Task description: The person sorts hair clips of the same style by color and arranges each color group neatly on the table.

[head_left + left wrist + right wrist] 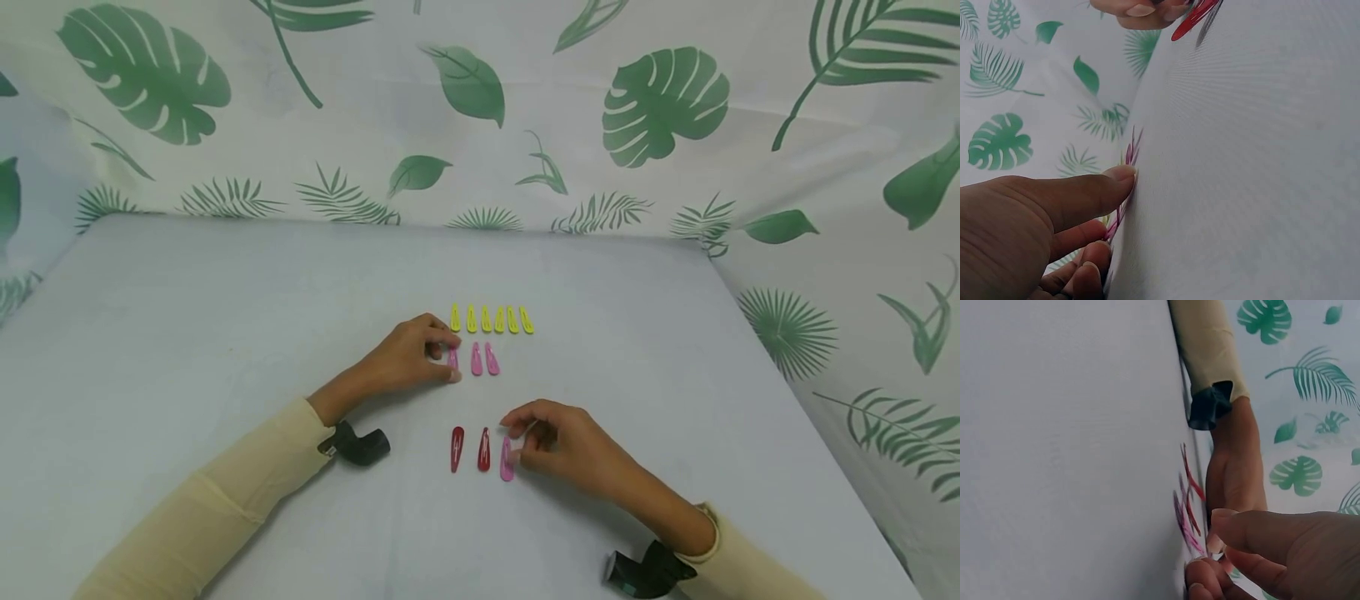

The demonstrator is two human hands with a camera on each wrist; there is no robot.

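My left hand (408, 354) holds a pink hair clip (453, 358) at the left end of the middle row, its thumb and fingertips at the clip's two ends. Two more pink clips (476, 359) lie just right of it. Nearer to me, the curled fingers of my right hand (566, 442) are at another pink hair clip (506, 460), thumb against its right edge. To that clip's left lie two red hair clips (483, 450). In the right wrist view, the right thumb and fingers (1260, 540) are close to the table beside pink and red clips.
Several yellow hair clips (485, 319) form a row behind the pink ones. The white table (225, 317) meets a leaf-printed cloth (525, 108) at its back edge and right side. Dark wrist cameras (363, 446) sit at both cuffs.
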